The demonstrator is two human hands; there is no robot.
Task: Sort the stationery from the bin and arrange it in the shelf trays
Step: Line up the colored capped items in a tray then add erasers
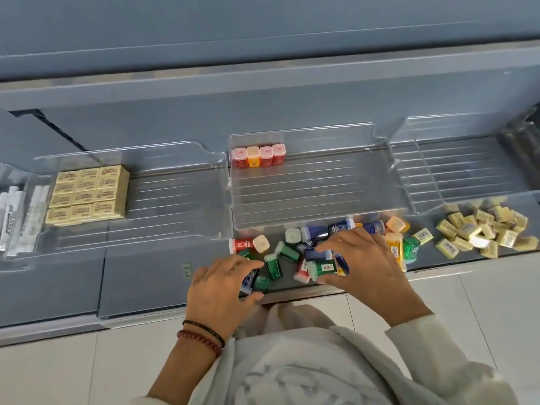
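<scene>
1. Clenched in the left hand [219, 287]: a dark blue plastic box with white label [248, 283], fingers over, thumb under. Small green box touching it, just beside the thumb.
2. Curled into the heap with the right hand [368, 258]: thumb and fingertips round a green plastic box with pale cap [323, 268]. Partly hidden by knuckles, so other boxes possibly caught in the same grasp.
3. Between and just beyond both hands: loose pile of small coloured plastic boxes [289, 249] in green, blue, red and orange. Lying any way up on the grey shelf ledge [146, 273], probably dumped there for sorting by colour.
4. Straight ahead of the hands: clear ribbed plastic tray [321, 200], front lip just beside the pile. Row of four red and orange capped boxes [258, 156] upright in its far left corner, likely set against the back wall so that further rows pack forward.
5. Well out past the left hand: second clear tray [175, 200] with a block of pale yellow rectangular erasers [87, 194] squared up toward its left side. Past the right hand: heap of loose yellow erasers [482, 229], unsorted.
6. Room: most of the tray floor ahead bare, with an open lift path over the low front lip. Near edge of the ledge right under the wrists, and boxes by the left thumb close to it, so easy to knock off.
</scene>
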